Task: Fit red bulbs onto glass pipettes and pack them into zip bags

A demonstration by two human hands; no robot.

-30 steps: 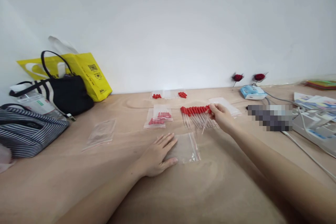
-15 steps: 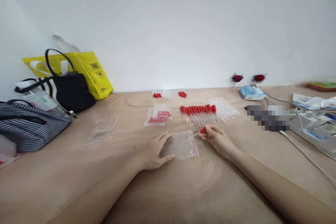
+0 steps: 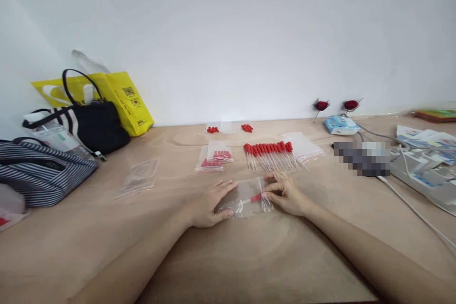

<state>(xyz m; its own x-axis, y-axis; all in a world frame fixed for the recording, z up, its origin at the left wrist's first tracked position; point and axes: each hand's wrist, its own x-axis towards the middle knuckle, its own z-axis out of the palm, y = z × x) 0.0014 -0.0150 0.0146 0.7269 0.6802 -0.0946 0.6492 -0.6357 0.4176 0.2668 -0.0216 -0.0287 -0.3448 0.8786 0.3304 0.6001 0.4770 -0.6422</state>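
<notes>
A clear zip bag (image 3: 245,210) lies flat on the table in front of me, its zip edge to the right. Inside it shows a dropper with a red rubber bulb (image 3: 255,197) and a clear tube pointing left. My left hand (image 3: 213,204) rests at the bag's left end, thumb and fingers spread apart on it. At the bag's mouth, my right hand (image 3: 285,193) has its thumb and fingertips closed at the end of the red bulb. Just beyond the bag, several droppers (image 3: 267,152) lie in a row, red bulbs away from me.
Small bags with red bulbs (image 3: 215,159) lie behind my left hand, more red bulbs (image 3: 213,129) near the wall. Flat bags lie left (image 3: 138,175) and right (image 3: 302,145). Handbags (image 3: 99,123) stand far left; a tissue pack (image 3: 342,125) and power strip (image 3: 423,175) with cables are right.
My right hand has moved slightly left with the dropper, whose red bulb has gone from outside the bag's mouth to inside it. My left hand stays on the bag.
</notes>
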